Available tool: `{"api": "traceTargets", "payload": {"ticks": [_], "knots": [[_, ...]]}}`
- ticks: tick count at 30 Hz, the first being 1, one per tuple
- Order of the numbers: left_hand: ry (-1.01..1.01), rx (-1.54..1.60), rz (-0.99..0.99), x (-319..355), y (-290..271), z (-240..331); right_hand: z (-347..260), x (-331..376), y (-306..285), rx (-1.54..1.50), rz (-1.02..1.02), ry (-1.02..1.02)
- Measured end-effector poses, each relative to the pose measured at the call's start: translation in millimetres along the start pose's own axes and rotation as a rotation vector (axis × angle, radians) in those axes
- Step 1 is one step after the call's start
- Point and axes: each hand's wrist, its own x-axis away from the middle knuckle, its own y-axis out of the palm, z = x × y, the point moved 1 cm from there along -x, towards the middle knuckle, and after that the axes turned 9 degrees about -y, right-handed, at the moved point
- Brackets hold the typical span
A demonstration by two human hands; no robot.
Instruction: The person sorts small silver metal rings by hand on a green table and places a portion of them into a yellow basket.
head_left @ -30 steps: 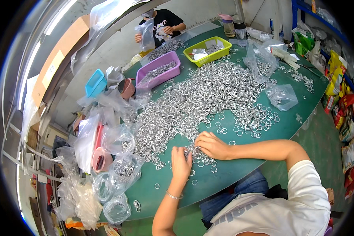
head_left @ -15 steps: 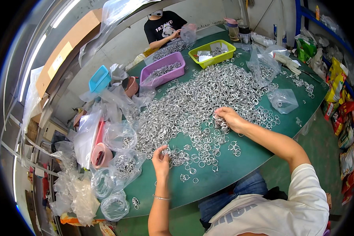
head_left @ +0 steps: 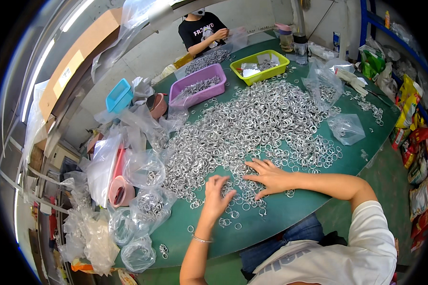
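A broad heap of silver metal rings (head_left: 252,118) covers the middle of the green table (head_left: 290,209). My right hand (head_left: 268,178) lies palm down at the heap's near edge, fingers spread over loose rings. Just left of it, my left hand (head_left: 217,197) is open, its fingers bent and its thumb apart, with several rings in the gap between them. Part of what lies beneath both palms is hidden. A few single rings (head_left: 225,222) are scattered on the table just right of my left wrist, which wears a thin bracelet (head_left: 202,239).
Beyond the heap stand a purple basket (head_left: 211,95) and a yellow-green basket (head_left: 276,66). Clear plastic bags (head_left: 142,166), some with rings inside, and a pink cup (head_left: 121,192) crowd the left edge. Another bag (head_left: 347,130) lies right. Across the table sits a co-worker (head_left: 202,33).
My right hand has come nearer and left, opening flat over the rings. My left hand has moved right and forward, its fingers opening. The co-worker's hands have shifted.
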Motion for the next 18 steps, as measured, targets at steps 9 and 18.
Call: {"api": "traceTargets", "payload": {"ticks": [9,18], "knots": [[0.059,-0.243,-0.01,12,11,7,26,24,4,-0.207,0.347,-0.028],[-0.045,0.127,0.244,6,4,-27,53,33,-30,-1.035,0.62,0.655]]}}
